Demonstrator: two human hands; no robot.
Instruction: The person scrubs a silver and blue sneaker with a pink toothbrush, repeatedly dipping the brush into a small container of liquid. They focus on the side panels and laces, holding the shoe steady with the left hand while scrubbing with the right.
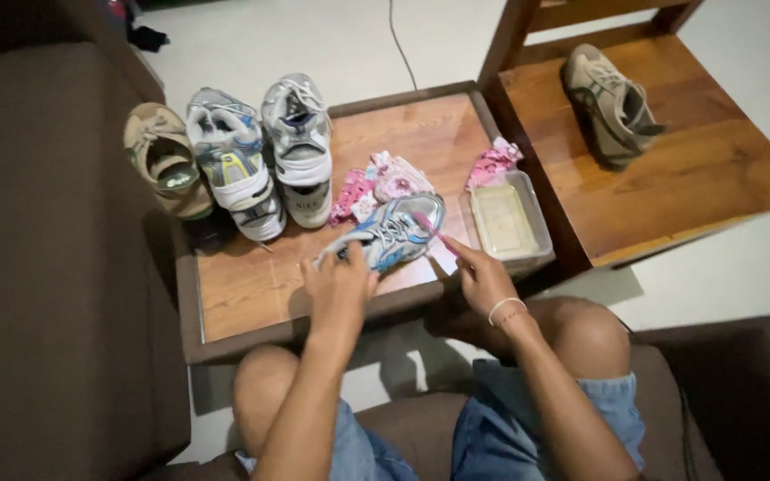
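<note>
My left hand (340, 285) grips the toe end of a small blue and white sneaker (388, 233) lying on the low wooden table (251, 294). In my right hand (483, 276) is a pink toothbrush (434, 230), its head touching the heel end of the sneaker. A pink patterned cloth (376, 183) lies just behind the shoe.
A clear plastic container (503, 221) stands at the table's right edge, a second pink cloth (494, 163) behind it. Three shoes stand at the table's far left: tan (164, 160), blue-grey (232, 160), grey-white (300, 147). Another tan shoe (610, 102) rests on a wooden chair (706, 169).
</note>
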